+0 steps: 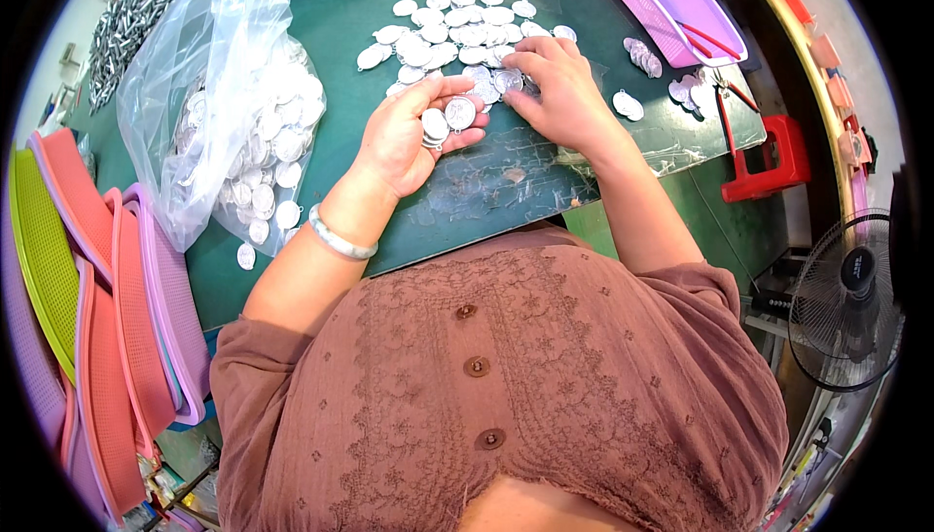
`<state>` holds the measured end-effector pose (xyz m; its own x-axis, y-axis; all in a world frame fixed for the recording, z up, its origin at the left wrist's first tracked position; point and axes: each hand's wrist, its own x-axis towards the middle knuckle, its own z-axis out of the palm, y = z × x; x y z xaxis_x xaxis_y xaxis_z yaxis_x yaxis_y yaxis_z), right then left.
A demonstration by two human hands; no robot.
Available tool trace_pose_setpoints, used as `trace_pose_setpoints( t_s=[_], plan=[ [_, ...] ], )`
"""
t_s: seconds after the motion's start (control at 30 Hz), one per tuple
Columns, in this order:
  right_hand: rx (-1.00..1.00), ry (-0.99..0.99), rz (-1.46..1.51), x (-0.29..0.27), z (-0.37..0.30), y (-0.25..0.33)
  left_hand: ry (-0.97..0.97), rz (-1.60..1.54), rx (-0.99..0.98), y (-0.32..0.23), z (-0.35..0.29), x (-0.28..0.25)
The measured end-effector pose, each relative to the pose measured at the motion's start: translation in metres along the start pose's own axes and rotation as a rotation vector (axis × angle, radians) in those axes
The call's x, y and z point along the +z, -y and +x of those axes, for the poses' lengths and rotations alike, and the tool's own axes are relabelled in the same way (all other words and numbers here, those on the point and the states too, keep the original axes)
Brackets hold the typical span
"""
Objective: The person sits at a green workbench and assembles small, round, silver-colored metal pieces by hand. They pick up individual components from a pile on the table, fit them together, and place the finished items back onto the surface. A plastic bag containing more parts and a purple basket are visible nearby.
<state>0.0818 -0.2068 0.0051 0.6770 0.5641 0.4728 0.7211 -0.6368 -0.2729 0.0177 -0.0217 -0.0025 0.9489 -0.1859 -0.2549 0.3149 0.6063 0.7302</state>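
Several round silver medallions (447, 122) with small loops lie in my left hand (406, 133), palm up and fingers curled about them near the table's front edge. Just right of it, my right hand (561, 89) reaches palm down to the near edge of a loose pile of medallions (457, 26). Its fingertips touch the medallions there; whether one is pinched under them is hidden. At the left stands a clear plastic bag (209, 65) with many more medallions showing inside.
Pliers (732, 109) with red handles lie beside a purple basket (671, 7) at the right. Small medallion groups (628, 104) lie nearby. Stacked coloured baskets (126, 308) stand at the left, a heap of metal parts (136, 21) behind. A red stool (773, 162) and a fan (846, 299) are right.
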Motion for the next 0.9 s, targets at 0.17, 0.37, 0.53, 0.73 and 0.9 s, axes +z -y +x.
trace_pose_setpoints(
  t_s=[0.17,0.37,0.53,0.73,0.9],
  plan=[
    [-0.033,0.043,-0.086,-0.002,-0.001,-0.001,-0.059,0.1,0.002,-0.001,-0.002,0.003],
    [-0.018,-0.048,0.046,0.003,0.003,-0.004,-0.01,0.092,0.008,0.0,-0.001,0.0],
    [0.06,0.033,0.453,-0.008,0.004,0.013,-0.032,0.084,-0.083,-0.005,-0.006,0.005],
    [-0.086,-0.059,0.52,-0.004,0.001,0.019,-0.027,0.092,-0.038,-0.001,-0.004,0.001],
    [0.273,-0.009,0.959,0.001,-0.003,0.02,-0.081,0.101,0.028,0.001,-0.002,0.002]
  ],
)
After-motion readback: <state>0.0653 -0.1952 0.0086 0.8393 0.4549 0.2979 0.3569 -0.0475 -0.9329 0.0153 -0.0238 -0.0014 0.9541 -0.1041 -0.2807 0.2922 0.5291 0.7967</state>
